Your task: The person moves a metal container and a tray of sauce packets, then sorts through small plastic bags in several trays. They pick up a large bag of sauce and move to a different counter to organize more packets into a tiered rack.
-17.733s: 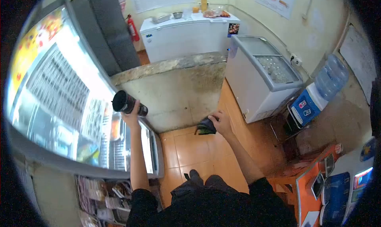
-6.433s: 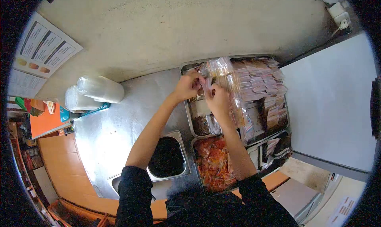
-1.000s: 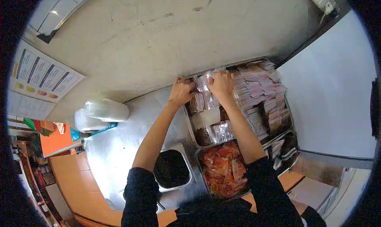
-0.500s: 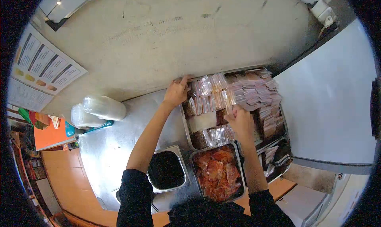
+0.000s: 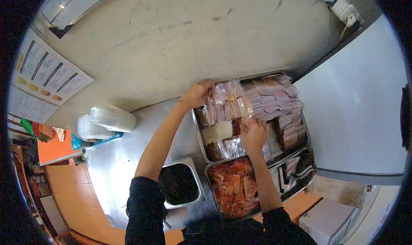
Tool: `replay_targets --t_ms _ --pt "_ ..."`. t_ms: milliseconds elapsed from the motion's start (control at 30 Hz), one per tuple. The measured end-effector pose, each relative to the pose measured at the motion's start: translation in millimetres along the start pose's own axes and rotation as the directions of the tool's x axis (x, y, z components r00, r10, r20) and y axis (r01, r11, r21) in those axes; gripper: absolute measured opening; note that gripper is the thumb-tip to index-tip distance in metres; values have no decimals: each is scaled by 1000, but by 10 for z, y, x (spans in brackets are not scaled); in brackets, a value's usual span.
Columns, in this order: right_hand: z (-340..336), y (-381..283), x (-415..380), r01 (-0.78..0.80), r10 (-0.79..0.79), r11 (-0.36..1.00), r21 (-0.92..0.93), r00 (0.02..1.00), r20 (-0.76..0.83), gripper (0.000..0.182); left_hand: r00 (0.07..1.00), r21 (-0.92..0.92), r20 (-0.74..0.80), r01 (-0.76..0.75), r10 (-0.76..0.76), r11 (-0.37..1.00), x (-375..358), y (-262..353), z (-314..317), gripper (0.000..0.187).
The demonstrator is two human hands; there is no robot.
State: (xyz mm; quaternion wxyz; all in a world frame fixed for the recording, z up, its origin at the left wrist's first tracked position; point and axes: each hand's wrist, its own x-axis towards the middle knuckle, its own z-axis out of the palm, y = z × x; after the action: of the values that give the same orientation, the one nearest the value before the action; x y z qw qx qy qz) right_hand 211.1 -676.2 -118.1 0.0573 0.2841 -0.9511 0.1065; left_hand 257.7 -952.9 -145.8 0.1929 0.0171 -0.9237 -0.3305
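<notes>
A metal tray (image 5: 198,138) at the right of the counter holds rows of small clear plastic packets (image 5: 231,109). At the tray's far left corner, my left hand (image 5: 197,95) has its fingers curled against the left end of the far rows of packets. My right hand (image 5: 254,131) is closed at the right end of the second row, fingers pressed together on packets there. What lies beneath its fingertips is hidden. More packets with pinkish edges (image 5: 274,100) overlap at the tray's right side. A nearer packet row (image 5: 231,148) lies left of my right wrist.
Nearer to me stands a container of red-orange bagged food (image 5: 234,187), partly under my right forearm. A square metal pan with dark contents (image 5: 179,184) sits to its left. Stacked clear plastic containers (image 5: 112,118) stand at the counter's left, and a white panel (image 5: 352,103) rises at the right.
My left hand has shifted slightly right, onto the end of the packets. My right hand has moved slightly left and nearer to me, its fingers more bunched.
</notes>
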Motion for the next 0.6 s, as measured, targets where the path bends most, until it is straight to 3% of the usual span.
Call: replay_targets --t_ms 67,100,167,200,267,300,367,500,567,600 --pt "-57 -36 27 -76 53 993 96 974 219 35 988 5 152 25 -26 1000 23 -37 -61 41" --pt "-38 -27 19 -76 53 993 95 974 218 35 988 5 151 24 -25 1000 33 -59 -91 41" --pt "62 1 -10 -32 30 993 116 999 12 28 974 56 201 -122 108 991 48 -93 -157 35" --pt "136 30 -9 -28 27 993 117 1000 13 28 974 58 199 -119 105 991 56 -97 -174 35" --pt "250 108 -5 -9 -5 995 101 990 139 21 922 106 386 -74 28 992 71 -70 -211 23" --pt "168 85 12 -2 -12 995 103 991 136 21 924 111 381 -72 25 991 93 33 -273 23" --pt "-38 55 32 -21 12 946 323 999 31 20 883 347 460 -83 -92 934 109 219 -345 21" --pt "-257 185 144 -18 13 861 507 1000 13 20 912 386 388 -27 -136 922 91 -125 -68 19" --pt "-389 199 240 -53 -15 805 590 994 110 21 965 178 256 -112 64 978 105 -147 -60 18" --pt "-514 103 280 -128 5 758 640 982 191 20 967 181 249 -106 58 978 128 -142 -63 18"
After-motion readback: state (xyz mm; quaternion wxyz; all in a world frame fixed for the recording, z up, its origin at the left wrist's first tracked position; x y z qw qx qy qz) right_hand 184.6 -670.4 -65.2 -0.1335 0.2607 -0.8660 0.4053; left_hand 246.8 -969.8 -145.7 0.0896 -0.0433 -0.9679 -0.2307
